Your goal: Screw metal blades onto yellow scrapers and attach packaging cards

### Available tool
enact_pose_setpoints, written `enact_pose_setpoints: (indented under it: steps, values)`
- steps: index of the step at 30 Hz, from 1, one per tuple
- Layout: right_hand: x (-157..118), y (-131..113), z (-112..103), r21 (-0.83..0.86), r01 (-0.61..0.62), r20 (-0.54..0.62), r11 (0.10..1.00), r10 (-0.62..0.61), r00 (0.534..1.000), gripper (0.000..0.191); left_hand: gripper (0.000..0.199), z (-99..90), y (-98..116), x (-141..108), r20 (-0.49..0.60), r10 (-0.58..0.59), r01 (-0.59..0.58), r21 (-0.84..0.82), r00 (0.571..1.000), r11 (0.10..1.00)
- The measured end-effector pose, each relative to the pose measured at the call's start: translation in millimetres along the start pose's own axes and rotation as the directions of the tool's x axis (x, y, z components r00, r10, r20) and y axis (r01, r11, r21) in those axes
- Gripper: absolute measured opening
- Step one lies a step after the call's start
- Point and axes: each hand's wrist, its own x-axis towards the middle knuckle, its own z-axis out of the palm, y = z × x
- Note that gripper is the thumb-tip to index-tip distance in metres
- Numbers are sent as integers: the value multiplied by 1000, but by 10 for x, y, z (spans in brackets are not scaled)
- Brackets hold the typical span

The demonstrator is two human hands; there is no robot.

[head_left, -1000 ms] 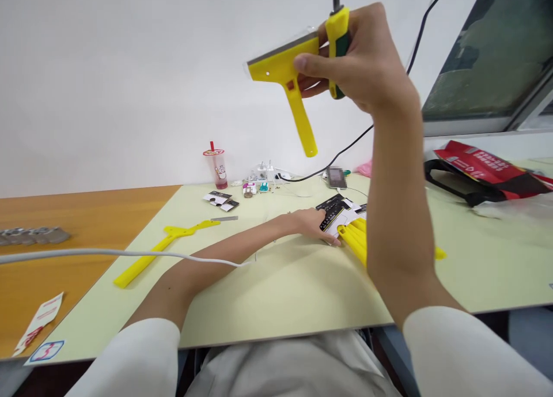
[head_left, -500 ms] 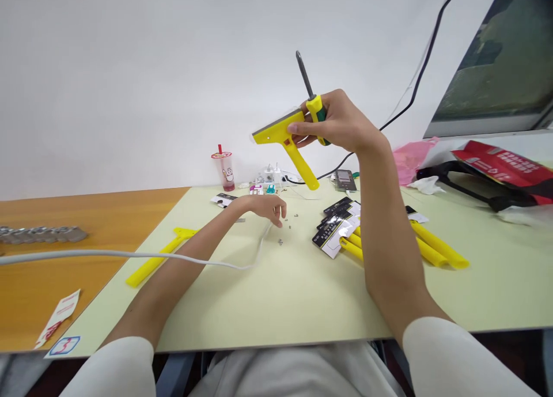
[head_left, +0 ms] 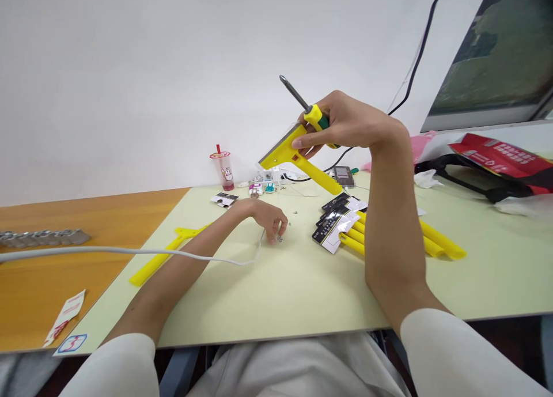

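In the head view my right hand [head_left: 345, 120] is raised, its fingers closed around a yellow scraper [head_left: 283, 152] and a screwdriver [head_left: 317, 117] with a yellow and green handle. The scraper's dark blade edge faces up and left, and its handle slants down to the right. The screwdriver's shaft points up and left. Low over the table, my left hand [head_left: 268, 218] has bent fingers with a gap between them, the tips right beside small metal screws [head_left: 280, 238]. Whether a fingertip touches them I cannot tell. A white cable [head_left: 224, 261] runs beneath this hand.
Another yellow scraper [head_left: 158, 264] lies under my left forearm. Packaged yellow scrapers [head_left: 353, 241] with black-and-white cards lie on the right, partly behind my right forearm. A drink cup [head_left: 223, 171] stands by the wall. A red bag [head_left: 501, 161] is at the far right.
My left hand has come down and nearer to me, its fingertips now at the screws. The scraper and screwdriver in my right hand have tilted, the screwdriver's tip swinging left and down.
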Motion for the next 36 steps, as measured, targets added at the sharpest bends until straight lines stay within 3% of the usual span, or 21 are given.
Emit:
enact_pose_setpoints:
  steps: [13,20,26,36]
  values:
    - [40,55,-1,-45,-13,42,999,15,999,28,26,31,-74,105,-61,148,-154,-103,987,983]
    - [89,113,9,-21,-31,46,999,32,998,30,33,35,-49,126,-66,124,-132,-129,990,983]
    - [122,155,19,1,-48,69,999,48,996,30,25,61,-55,178,-71,192,-201,-164,979,966]
    - [329,527,29,57,-146,191,988,132,973,39,23,35,-173,191,-126,146,-165,-162,981,973]
